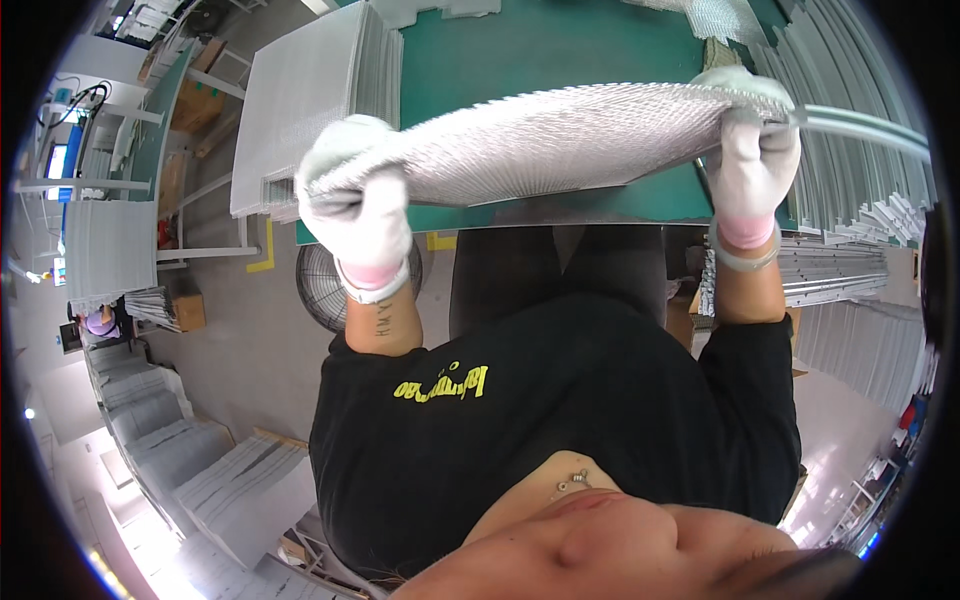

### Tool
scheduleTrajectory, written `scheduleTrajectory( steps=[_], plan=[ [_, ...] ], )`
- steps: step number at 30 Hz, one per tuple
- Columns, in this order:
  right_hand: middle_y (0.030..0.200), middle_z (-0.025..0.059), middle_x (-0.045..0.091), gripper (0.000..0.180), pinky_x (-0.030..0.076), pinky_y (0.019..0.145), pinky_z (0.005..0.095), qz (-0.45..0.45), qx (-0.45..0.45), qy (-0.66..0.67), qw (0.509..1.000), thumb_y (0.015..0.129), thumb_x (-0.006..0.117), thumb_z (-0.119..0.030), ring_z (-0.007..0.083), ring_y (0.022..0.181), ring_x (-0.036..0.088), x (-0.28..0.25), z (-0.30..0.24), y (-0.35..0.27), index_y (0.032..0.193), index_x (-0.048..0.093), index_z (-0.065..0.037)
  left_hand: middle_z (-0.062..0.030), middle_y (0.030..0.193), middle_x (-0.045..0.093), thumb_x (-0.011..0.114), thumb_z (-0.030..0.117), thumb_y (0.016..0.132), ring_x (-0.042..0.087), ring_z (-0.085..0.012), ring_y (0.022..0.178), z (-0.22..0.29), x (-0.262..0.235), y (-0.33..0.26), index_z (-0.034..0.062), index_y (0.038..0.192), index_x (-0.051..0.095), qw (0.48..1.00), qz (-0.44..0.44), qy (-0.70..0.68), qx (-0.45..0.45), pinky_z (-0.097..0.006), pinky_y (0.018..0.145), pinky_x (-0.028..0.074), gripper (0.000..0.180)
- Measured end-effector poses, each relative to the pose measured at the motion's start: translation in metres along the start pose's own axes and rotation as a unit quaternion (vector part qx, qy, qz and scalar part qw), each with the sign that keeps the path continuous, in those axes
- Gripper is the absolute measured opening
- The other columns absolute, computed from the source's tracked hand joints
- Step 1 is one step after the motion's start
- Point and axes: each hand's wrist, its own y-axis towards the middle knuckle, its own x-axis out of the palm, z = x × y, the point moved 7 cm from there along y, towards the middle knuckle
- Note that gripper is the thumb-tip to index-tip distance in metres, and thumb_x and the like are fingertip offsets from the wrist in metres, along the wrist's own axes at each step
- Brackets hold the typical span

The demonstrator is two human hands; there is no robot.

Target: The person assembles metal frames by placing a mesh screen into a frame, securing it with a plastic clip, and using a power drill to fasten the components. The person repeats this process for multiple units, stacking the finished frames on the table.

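Note:
A silvery sheet with a fine mesh-like texture (560, 145) spans the space between my hands, bowed upward in the middle, above the near edge of a green tabletop (560, 55). Its left end is gripped by my white-gloved left hand (358, 195), thumb on the near side. My right hand (745, 165), also gloved in white, closes on the other end. A pale glossy strip (865, 130) runs from beside my right hand toward the right; whether the hand holds it too, I cannot tell.
White flat panels (300, 110) stand stacked at the table's left. More long white pieces (840, 110) are piled at the right. Crumpled silvery material (725, 20) lies at the far right. A round fan (318, 290) stands on the floor below the table edge.

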Motion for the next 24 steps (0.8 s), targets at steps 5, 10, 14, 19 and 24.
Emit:
scheduleTrajectory(
  steps=[5, 10, 14, 19, 24],
  plan=[
    [0.099, 0.0166, 0.066, 0.028, 0.051, 0.079, 0.0397, 0.007, -0.068, 0.087, 0.994, 0.100, 0.064, -0.025, 0.0285, 0.089, 0.062, 0.005, -0.001, -0.018, 0.110, 0.058, 0.001, -0.0088, 0.086, 0.060, 0.074, 0.014, 0.091, 0.059, -0.0249, 0.083, 0.002, 0.002, -0.012, 0.0022, 0.100, 0.062, 0.998, -0.017, 0.058, -0.017, -0.038, 0.075, 0.049, 0.019],
    [0.104, 0.0163, 0.066, 0.055, 0.053, 0.079, 0.0331, 0.134, -0.057, 0.041, 0.988, 0.090, 0.065, 0.001, 0.0200, 0.090, 0.063, 0.004, -0.005, -0.022, 0.139, 0.042, -0.002, -0.0123, 0.092, 0.067, 0.070, 0.000, 0.083, 0.065, -0.0204, 0.083, 0.002, -0.004, -0.018, -0.0019, 0.095, 0.068, 0.999, 0.032, 0.006, -0.041, -0.031, 0.074, 0.052, 0.012],
    [0.112, 0.0174, 0.068, 0.116, 0.056, 0.070, 0.0288, 0.114, -0.073, -0.003, 0.991, 0.076, 0.083, 0.001, 0.0219, 0.095, 0.068, 0.008, -0.025, 0.001, 0.161, 0.004, -0.004, -0.0103, 0.097, 0.066, 0.069, 0.002, 0.084, 0.062, -0.0171, 0.087, -0.005, -0.003, -0.006, -0.0006, 0.095, 0.067, 0.997, 0.021, 0.013, -0.068, -0.027, 0.076, 0.049, 0.011],
    [0.111, 0.0107, 0.071, 0.068, 0.053, 0.085, 0.0310, -0.107, -0.113, -0.158, 0.975, 0.081, 0.079, -0.004, 0.0177, 0.098, 0.066, 0.005, -0.040, 0.037, 0.143, 0.052, -0.002, -0.0067, 0.101, 0.065, 0.063, -0.007, 0.085, 0.060, -0.0122, 0.089, -0.015, -0.007, -0.001, 0.0007, 0.099, 0.066, 0.996, 0.031, 0.005, -0.084, -0.024, 0.078, 0.047, 0.016],
    [0.116, 0.0100, 0.071, 0.048, 0.053, 0.090, 0.0322, -0.288, -0.064, -0.237, 0.926, 0.086, 0.072, -0.004, 0.0189, 0.099, 0.066, 0.003, -0.074, 0.065, 0.133, 0.064, -0.003, -0.0053, 0.101, 0.064, 0.062, -0.007, 0.087, 0.059, -0.0107, 0.090, -0.018, -0.009, 0.001, 0.0017, 0.099, 0.066, 0.995, 0.008, -0.019, -0.100, -0.024, 0.079, 0.047, 0.015]
  ],
)
